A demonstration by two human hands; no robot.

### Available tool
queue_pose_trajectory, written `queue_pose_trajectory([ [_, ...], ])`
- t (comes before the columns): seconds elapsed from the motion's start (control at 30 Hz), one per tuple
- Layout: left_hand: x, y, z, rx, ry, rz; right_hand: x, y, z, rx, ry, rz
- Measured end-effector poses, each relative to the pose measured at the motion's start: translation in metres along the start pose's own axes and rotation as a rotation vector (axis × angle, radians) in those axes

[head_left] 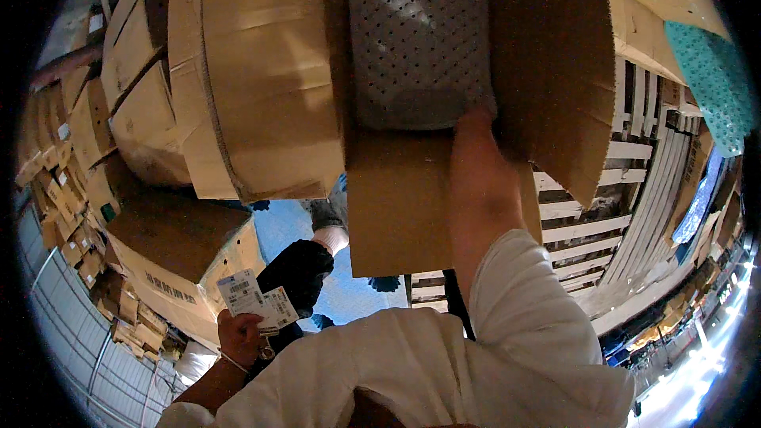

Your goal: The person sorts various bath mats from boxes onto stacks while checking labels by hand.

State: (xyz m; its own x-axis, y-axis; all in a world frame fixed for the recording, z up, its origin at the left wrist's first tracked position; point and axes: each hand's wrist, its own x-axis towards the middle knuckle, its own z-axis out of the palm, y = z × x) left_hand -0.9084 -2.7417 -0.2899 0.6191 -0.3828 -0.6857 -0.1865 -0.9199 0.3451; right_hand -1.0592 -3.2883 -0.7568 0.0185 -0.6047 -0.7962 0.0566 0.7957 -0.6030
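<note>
My left hand [239, 334], low on the left, is closed around some white printed label sheets [252, 299]. They fan out upward from my fingers. My right arm reaches forward into an open cardboard box [412, 206]. Inside that box lies a grey mat [420, 55] dotted with small holes, its near edge rounded. At the mat's near right corner is my right hand [476, 117]; its fingers are hidden there, so their grip does not show. The box's flaps stand folded out to the left and right of the mat.
Beside the box on the left stand large cartons [269, 71], with another carton [174, 250] lower down. Wooden pallets [602, 226] lie to the right, near a green bubbly sheet [709, 83]. Stacked cartons [71, 214] line the far left. Blue floor [289, 226] shows around my legs.
</note>
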Motion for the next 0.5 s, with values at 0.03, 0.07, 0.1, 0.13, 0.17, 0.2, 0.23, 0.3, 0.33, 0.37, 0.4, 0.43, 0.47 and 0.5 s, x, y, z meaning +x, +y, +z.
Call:
queue_pose_trajectory([
  [0.03, 0.003, -0.003, 0.0, -0.063, 0.011, -0.048, 0.008, 0.0, 0.008, -0.293, 0.074, -0.086],
  [0.07, 0.01, -0.006, 0.001, -0.13, 0.018, -0.088, 0.022, 0.0, 0.014, -0.585, 0.164, -0.172],
  [0.1, 0.009, -0.005, 0.003, -0.129, 0.032, -0.078, 0.02, 0.001, 0.037, -0.886, 0.228, -0.236],
  [0.13, 0.009, -0.003, 0.004, -0.13, 0.034, -0.078, 0.013, -0.001, 0.049, -1.041, 0.286, -0.261],
  [0.17, 0.002, 0.002, 0.003, -0.122, 0.048, -0.099, -0.017, -0.002, 0.071, -1.119, 0.313, -0.272],
  [0.2, 0.0, 0.007, 0.002, -0.125, 0.043, -0.112, -0.04, -0.013, 0.086, -1.123, 0.339, -0.293],
  [0.23, 0.004, 0.017, -0.002, -0.068, 0.012, -0.08, -0.057, -0.025, 0.096, -1.06, 0.349, -0.296],
  [0.3, 0.017, 0.041, -0.015, 0.108, -0.072, 0.021, -0.081, -0.046, 0.109, -0.79, 0.325, -0.267],
  [0.33, 0.025, 0.048, -0.021, 0.228, -0.125, 0.089, -0.09, -0.055, 0.113, -0.609, 0.31, -0.233],
  [0.37, 0.025, 0.043, -0.019, 0.136, -0.118, 0.042, -0.093, -0.055, 0.111, -0.555, 0.307, -0.221],
  [0.4, 0.022, 0.037, -0.016, 0.045, -0.11, -0.008, -0.096, -0.055, 0.112, -0.497, 0.303, -0.209],
  [0.43, 0.02, 0.032, -0.015, 0.026, -0.106, -0.019, -0.1, -0.054, 0.113, -0.562, 0.32, -0.219],
  [0.47, 0.02, 0.032, -0.014, 0.005, -0.102, -0.028, -0.1, -0.052, 0.112, -0.627, 0.338, -0.23],
  [0.5, 0.02, 0.032, -0.015, 0.056, -0.101, 0.004, -0.099, -0.053, 0.11, -0.628, 0.34, -0.237],
])
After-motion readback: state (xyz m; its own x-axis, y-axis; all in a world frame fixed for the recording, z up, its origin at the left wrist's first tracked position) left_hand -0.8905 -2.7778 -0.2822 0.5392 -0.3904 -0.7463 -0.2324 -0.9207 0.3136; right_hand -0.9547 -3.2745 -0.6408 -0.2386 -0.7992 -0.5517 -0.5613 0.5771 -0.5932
